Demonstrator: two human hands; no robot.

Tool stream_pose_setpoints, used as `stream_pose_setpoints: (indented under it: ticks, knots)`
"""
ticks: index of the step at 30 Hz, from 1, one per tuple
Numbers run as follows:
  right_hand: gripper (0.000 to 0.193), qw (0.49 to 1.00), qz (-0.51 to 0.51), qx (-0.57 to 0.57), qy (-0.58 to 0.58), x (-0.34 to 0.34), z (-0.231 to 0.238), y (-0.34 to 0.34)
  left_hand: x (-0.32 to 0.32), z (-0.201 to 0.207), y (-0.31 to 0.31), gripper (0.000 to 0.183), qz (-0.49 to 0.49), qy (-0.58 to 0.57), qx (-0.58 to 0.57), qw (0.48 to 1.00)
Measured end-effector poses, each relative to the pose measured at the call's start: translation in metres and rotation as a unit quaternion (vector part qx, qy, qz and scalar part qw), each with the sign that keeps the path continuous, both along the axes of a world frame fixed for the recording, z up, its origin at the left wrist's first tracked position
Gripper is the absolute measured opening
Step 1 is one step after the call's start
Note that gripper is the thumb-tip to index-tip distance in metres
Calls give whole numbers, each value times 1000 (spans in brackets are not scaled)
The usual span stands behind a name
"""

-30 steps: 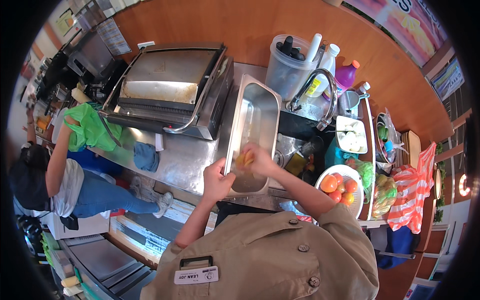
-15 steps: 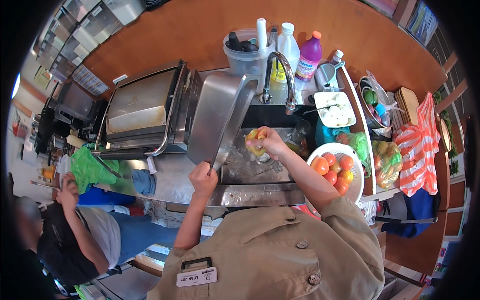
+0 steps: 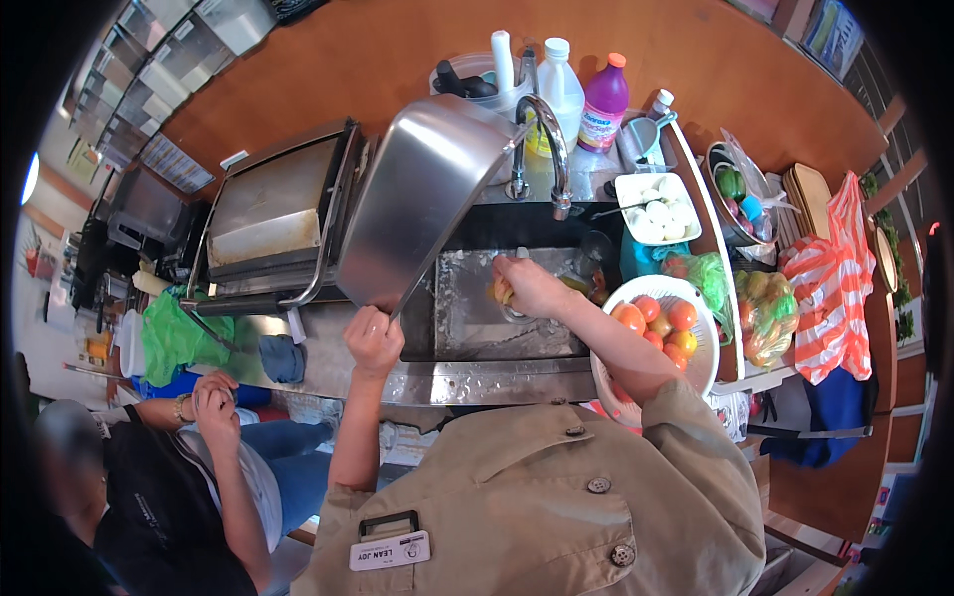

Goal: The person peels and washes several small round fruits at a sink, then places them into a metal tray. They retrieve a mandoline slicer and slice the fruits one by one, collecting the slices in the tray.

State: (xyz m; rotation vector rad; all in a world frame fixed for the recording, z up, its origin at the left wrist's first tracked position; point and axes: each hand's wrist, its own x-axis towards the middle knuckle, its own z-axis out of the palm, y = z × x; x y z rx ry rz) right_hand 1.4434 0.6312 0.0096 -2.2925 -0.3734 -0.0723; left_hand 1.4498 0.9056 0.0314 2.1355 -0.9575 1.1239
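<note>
At the far left a co-worker (image 3: 149, 487) stands with both hands clasped together. Above those hands a green bag (image 3: 184, 338) hangs at the bench (image 3: 323, 343), and a blue cloth (image 3: 282, 359) lies bunched on the metal just right of it. Behind the cloth sits a grill (image 3: 273, 214), its lid down.

Next comes the person's left hand (image 3: 374, 340), closed in a fist on the lower edge of a pan (image 3: 422, 184). The pan is metal and deep, tilted up on its side, its outer face toward the grill; it leans over the left part of the sink (image 3: 462, 323) and partly hides a tub (image 3: 508, 100) of utensils.

Low over the wet sink, right of the pan and apart from it, the right hand (image 3: 537, 289) pinches a yellowish pad (image 3: 502, 291), mostly covered by the fingers. A tap (image 3: 563, 179) curves above this hand. Behind the tap stand a white bottle (image 3: 558, 94) and, to its right, a purple bottle (image 3: 603, 109).

The right forearm passes over the edge of a white basket (image 3: 707, 346) of tomatoes (image 3: 651, 310). Behind that is a white bowl (image 3: 626, 199) of pale, round things, and farthest right hangs a striped bag (image 3: 825, 308).
</note>
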Motion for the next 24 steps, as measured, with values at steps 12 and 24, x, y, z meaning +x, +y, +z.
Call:
stream_pose_setpoints:
  ticks: [12,24]
  knots:
    - [36,998,-13,-44,44,-8,-12,-26,-11,-10,-3,27,-4,8,-17,1000]
    - [42,991,80,13,110,-1,16,-26,-38,-34,-7,17,16,379,-214,900]
